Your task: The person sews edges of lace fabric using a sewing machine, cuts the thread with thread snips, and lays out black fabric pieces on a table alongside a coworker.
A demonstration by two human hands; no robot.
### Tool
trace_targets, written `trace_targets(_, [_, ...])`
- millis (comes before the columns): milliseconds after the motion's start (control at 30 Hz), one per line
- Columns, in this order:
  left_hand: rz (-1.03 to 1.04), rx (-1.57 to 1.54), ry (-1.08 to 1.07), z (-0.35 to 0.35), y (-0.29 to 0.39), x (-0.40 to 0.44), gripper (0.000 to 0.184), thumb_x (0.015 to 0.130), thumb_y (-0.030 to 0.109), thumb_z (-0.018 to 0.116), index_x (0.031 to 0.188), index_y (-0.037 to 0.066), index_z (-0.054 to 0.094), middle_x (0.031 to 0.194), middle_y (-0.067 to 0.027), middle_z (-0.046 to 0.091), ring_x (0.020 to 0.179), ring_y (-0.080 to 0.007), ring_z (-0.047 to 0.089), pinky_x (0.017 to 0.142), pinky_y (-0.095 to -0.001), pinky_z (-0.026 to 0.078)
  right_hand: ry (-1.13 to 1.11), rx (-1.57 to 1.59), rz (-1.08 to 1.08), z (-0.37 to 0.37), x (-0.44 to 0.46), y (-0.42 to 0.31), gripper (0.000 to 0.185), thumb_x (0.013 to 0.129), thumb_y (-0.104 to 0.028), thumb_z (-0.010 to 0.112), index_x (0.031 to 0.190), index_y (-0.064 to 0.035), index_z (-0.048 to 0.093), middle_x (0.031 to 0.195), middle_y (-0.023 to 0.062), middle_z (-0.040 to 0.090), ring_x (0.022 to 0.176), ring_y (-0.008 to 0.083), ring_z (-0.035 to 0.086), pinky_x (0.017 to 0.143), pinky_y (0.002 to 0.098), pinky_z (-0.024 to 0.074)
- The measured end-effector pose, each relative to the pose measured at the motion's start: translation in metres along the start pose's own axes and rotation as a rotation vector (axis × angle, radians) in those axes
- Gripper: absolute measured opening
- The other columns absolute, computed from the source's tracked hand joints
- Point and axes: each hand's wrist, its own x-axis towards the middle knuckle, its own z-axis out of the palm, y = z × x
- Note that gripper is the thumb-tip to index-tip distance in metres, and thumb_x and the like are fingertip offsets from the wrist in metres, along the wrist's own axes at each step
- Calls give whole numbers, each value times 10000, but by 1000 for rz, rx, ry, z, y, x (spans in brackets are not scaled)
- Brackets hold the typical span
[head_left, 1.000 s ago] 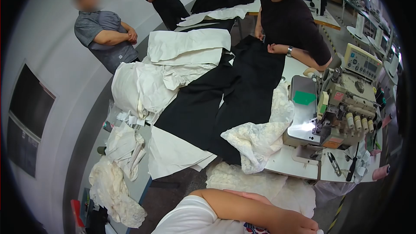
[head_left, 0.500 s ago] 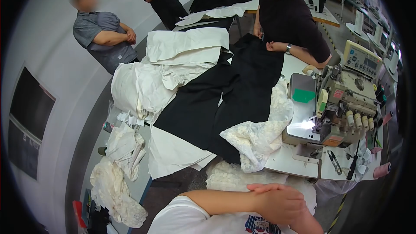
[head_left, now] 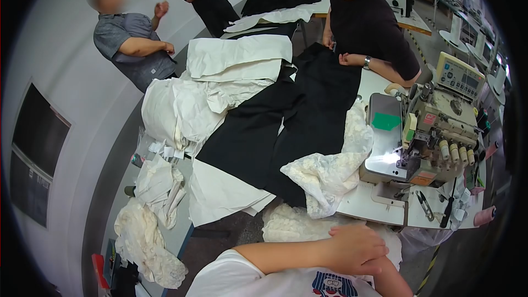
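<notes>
My left hand (head_left: 358, 248) lies across my right wrist, its fingers curled over it. My right forearm (head_left: 393, 279) comes up from the lower right. My right hand is mostly hidden beneath the left one, so its fingers do not show clearly. Just beyond my hands, a bundle of cream lace-like fabric (head_left: 300, 225) sits below the table edge. Black trousers (head_left: 313, 110) are spread over the table, with white lacy fabric (head_left: 324, 179) lying over their near right edge. Under the left leg is a white sheet (head_left: 220, 198).
An overlock machine (head_left: 445, 126) stands right, near tweezers (head_left: 424, 205) and a screwdriver (head_left: 449, 209). White fabric piles (head_left: 181, 110) lie left. A person in dark clothing (head_left: 368, 33) leans at the far table side; a person in grey (head_left: 132, 44) and another in black (head_left: 201, 0) stand behind.
My left hand has shifted slightly up over my right wrist, and the fingers stretched out at its top no longer show as long. The person in grey has raised one hand from their folded arms.
</notes>
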Motion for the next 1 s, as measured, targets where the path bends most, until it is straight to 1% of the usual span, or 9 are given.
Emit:
trace_targets(67, [-131, -162, -257, 3, 5, 3, 549, 865, 409, 562, 1226, -2, 511, 1114, -161, 579, 990, -334, 562, 892, -411, 432, -1, -92, 2, 1, 2, -1, 365, 942, -222, 450, 1286, -108, 497, 1237, 139, 556, 1144, 248, 552, 934, 419, 434])
trace_targets(267, [-207, -508, -285, 8, 10, 5, 659, 748, 429, 659, 1244, 29, 489, 1105, -178, 580, 1035, -365, 544, 886, -438, 433, -12, -370, 7, -1, 6, -4, 368, 943, -233, 439, 1280, -101, 501, 1239, 140, 554, 1149, 253, 548, 945, 419, 427])
trace_targets(367, [-150, -513, -167, 8, 7, 4, 677, 766, 434, 644, 1277, 29, 461, 1165, -191, 547, 1081, -367, 520, 917, -419, 421, -20, -503, 12, 0, 8, -4, 369, 943, -239, 433, 1277, -97, 502, 1241, 141, 552, 1152, 256, 545, 950, 419, 423])
trace_targets(500, [-223, -595, -223, -4, 4, 9, 701, 785, 451, 622, 1306, 20, 438, 1222, -192, 522, 1138, -355, 497, 952, -410, 404, -32, -694, 16, 2, 11, -8, 372, 943, -246, 426, 1273, -92, 505, 1242, 142, 551, 1155, 259, 542, 957, 419, 418])
trace_targets(600, [-256, -666, -234, -2, -6, 4, 720, 861, 502, 572, 1347, 2, 395, 1246, -164, 514, 1146, -299, 503, 982, -372, 385, -33, -836, 14, 3, 11, -12, 375, 944, -251, 421, 1270, -88, 506, 1244, 142, 549, 1157, 261, 540, 963, 419, 414])
trace_targets(667, [-319, -1068, -246, 8, -10, 0, 770, 893, 570, 510, 1383, 0, 343, 1292, -147, 478, 1205, -232, 454, 1003, -328, 359, -34, -926, 14, 4, 11, -12, 377, 944, -255, 417, 1268, -86, 508, 1245, 142, 548, 1159, 263, 538, 966, 419, 412])
trace_targets(767, [-358, -1271, -285, 20, -10, -4, 787, 903, 617, 448, 1369, -9, 356, 1276, -135, 485, 1188, -203, 455, 996, -308, 359, -39, -1061, 17, 7, 10, -13, 380, 944, -260, 412, 1265, -82, 509, 1246, 143, 547, 1161, 265, 536, 972, 419, 408])
trace_targets(900, [-413, -1268, -358, 10, -8, -3, 749, 916, 582, 452, 1357, -18, 366, 1260, -147, 499, 1172, -205, 467, 988, -314, 367, -45, -1245, 23, 12, 10, -15, 385, 944, -268, 405, 1261, -77, 512, 1248, 144, 545, 1164, 269, 533, 979, 419, 403])
trace_targets(1000, [-388, -1054, -367, 1, 0, 4, 665, 928, 525, 463, 1304, -22, 430, 1230, -157, 529, 1136, -225, 501, 963, -329, 390, -50, -1383, 26, 15, 12, -16, 389, 945, -273, 399, 1258, -73, 513, 1249, 144, 544, 1167, 271, 531, 984, 419, 399])
